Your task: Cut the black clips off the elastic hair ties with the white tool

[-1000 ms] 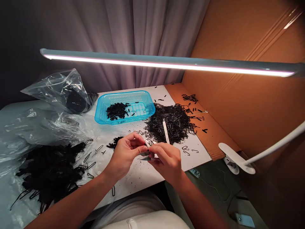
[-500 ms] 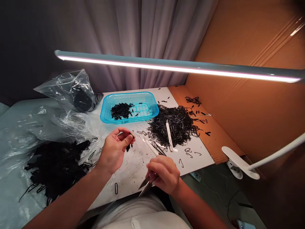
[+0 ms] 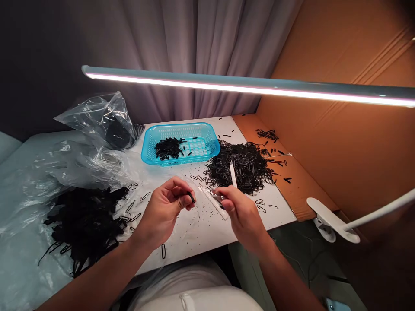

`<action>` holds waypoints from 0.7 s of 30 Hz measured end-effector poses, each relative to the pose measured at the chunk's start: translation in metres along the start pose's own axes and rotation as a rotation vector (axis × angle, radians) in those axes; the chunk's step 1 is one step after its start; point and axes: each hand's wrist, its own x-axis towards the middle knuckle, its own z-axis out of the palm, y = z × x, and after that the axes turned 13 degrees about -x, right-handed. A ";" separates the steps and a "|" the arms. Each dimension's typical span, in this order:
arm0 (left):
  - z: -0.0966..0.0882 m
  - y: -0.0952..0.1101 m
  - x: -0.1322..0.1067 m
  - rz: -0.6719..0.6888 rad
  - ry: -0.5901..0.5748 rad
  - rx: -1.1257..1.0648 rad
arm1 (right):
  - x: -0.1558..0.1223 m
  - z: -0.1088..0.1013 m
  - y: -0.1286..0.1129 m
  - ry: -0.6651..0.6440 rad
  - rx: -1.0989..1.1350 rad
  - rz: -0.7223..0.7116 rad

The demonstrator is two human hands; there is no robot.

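Over the white tabletop, my left hand (image 3: 165, 211) pinches a small black piece (image 3: 191, 197) between thumb and fingertips. Its exact kind is too small to make out. To the right, my right hand (image 3: 243, 216) is closed on a shiny metal tool (image 3: 216, 195), mostly hidden by the fingers. The tool is close to the black piece but a gap shows between them. A white strip (image 3: 214, 203) lies on the table below the tool. Behind that hand spreads a pile of black wire-like loops (image 3: 246, 160), with another white strip (image 3: 233, 174) on top.
A blue basket (image 3: 147, 149) at the back holds small black pieces. Left of me, a black heap (image 3: 84, 220) lies on clear plastic sheeting (image 3: 26, 224). A clear bag (image 3: 97, 108) stands behind. A lit lamp bar (image 3: 227, 86) crosses above; its clamp (image 3: 327, 218) is at right.
My right hand has risen from the table's front edge toward my left hand, bringing the metal tool up from pointing down. My left hand still pinches a black piece. The view shifted slightly.
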 end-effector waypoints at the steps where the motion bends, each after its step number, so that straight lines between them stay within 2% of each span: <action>1: 0.000 0.000 0.000 -0.026 -0.025 -0.019 | 0.001 -0.002 -0.007 -0.003 -0.056 -0.069; 4: -0.002 0.001 0.000 -0.078 -0.062 -0.055 | 0.007 -0.006 -0.020 0.018 -0.236 -0.226; 7: -0.004 0.002 0.000 -0.112 -0.064 -0.070 | 0.012 -0.006 -0.023 0.040 -0.322 -0.283; 21: -0.005 0.002 0.003 -0.147 -0.073 0.016 | 0.014 -0.001 -0.017 -0.028 -0.313 -0.274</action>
